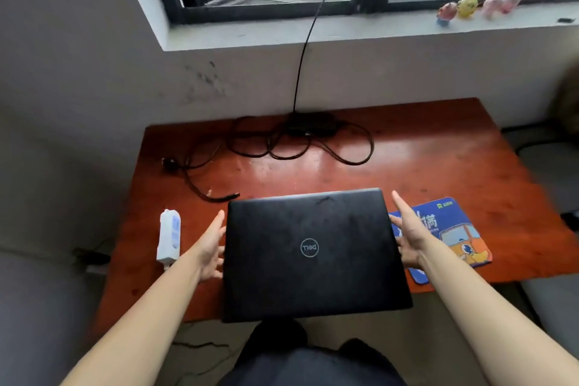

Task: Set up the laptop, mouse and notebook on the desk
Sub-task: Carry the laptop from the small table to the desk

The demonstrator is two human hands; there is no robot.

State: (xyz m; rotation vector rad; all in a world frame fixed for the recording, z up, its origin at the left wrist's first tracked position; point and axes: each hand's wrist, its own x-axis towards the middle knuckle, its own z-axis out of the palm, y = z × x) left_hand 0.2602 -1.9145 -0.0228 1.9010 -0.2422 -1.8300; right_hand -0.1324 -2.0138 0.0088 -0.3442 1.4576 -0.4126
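Laptop (pixel 313 254): closed, overhanging near edge of desk (pixel 438 166) | left hand (pixel 210 247), right hand (pixel 407 238): straight-fingered, pressing its sides | Risk: unclenched support slips; laptop tips off edge.

The laptop (pixel 313 254) covered the near edge of the desk (pixel 438 166), so whether it rested there or hung free was unclear. Right of the laptop, the mouse pad (pixel 454 229) vanished partly behind the right hand (pixel 407 235). Far beyond the laptop, the windowsill figures (pixel 466 6) were just coloured blurs.
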